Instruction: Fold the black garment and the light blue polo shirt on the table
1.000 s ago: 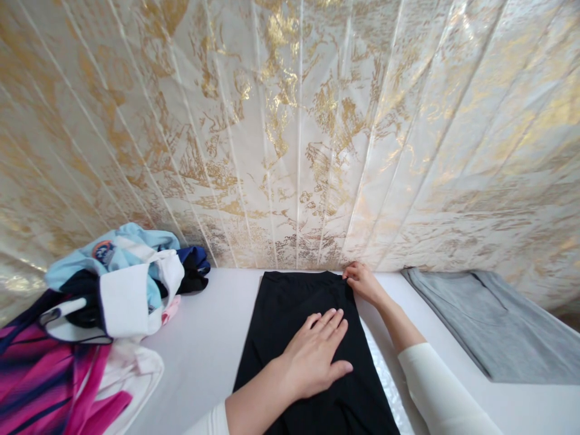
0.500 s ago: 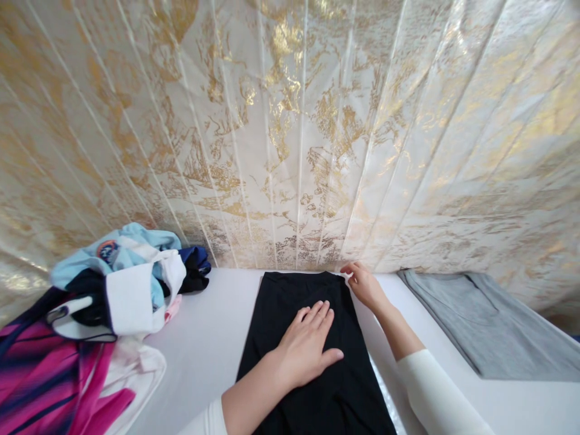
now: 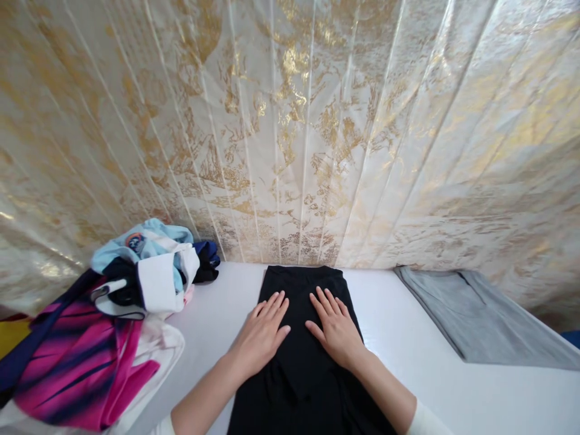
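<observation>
A black garment (image 3: pixel 296 368), which looks like trousers or a skirt with a waistband at the far end, lies lengthwise in front of me on a white surface. Flat on its left side rests my left hand (image 3: pixel 261 335), fingers stretched out and pointing away from me. My right hand (image 3: pixel 336 329) lies on the right side of the same cloth, its fingers spread. Between the two thumbs a strip of black fabric shows. Small wrinkles run through the part nearer to me, and its lower end is beyond the view.
At the left is a heap of clothes: a light blue piece (image 3: pixel 154 238), a white collar (image 3: pixel 158 284) and a pink-and-navy shirt (image 3: pixel 86 368). A folded grey garment (image 3: pixel 489 317) lies at the right. A white-and-gold patterned curtain (image 3: pixel 294 151) rises behind the white table (image 3: pixel 421 380).
My left hand has moved left across the black garment. My right hand has come from the far right corner of the waistband down onto the cloth. The view has shifted slightly left.
</observation>
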A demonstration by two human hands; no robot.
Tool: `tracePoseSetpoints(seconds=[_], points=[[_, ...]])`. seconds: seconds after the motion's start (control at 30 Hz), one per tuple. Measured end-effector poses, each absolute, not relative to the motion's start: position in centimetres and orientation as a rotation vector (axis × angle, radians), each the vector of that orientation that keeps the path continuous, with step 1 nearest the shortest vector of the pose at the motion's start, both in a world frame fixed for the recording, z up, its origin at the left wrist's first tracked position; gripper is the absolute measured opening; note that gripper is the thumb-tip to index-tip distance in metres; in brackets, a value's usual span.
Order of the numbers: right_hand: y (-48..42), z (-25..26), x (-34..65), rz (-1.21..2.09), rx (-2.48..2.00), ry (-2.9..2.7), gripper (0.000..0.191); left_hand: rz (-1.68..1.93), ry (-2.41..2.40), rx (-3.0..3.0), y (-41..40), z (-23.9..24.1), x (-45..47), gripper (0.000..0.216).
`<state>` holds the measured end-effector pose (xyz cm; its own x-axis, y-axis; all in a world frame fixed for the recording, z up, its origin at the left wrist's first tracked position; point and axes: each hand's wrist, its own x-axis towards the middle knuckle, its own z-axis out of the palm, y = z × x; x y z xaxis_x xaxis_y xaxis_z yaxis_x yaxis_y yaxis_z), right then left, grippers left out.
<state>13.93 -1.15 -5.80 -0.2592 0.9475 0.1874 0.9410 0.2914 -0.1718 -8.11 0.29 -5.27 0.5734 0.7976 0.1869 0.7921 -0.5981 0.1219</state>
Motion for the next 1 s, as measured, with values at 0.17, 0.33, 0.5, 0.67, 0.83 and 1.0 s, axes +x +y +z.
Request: tracePoseSetpoints(seconds=[0.17, 0.33, 0.5, 0.67, 0.83, 1.0], points=[[0.0, -5.0, 14.0, 0.035, -1.788, -2.335, 0.065, 0.39, 1.416, 2.782, 1.3, -5.5, -8.2, 0.053], [1.9, -4.8, 14.2, 0.047, -1.822, -2.333, 0.063, 0.383, 1.411, 2.783, 3.6, -5.2, -7.7, 0.053], [4.0, -4.9, 14.5, 0.044, -1.856, -2.311, 0.063, 0.378, 1.372, 2.794, 6.2, -5.1, -7.4, 0.052], [5.1, -5.0, 14.9, 0.034, -1.812, -2.307, 0.064, 0.388, 1.372, 2.792, 6.8, -5.1, -7.1, 0.052], [6.1, -4.7, 15.9, 0.056, -1.704, -2.394, 0.062, 0.379, 1.383, 2.8, 6.6, -4.9, -7.1, 0.052], [6.9, -4.5, 16.7, 0.054, -1.626, -2.452, 0.059, 0.369, 1.391, 2.816, 6.9, -4.9, -7.1, 0.051]])
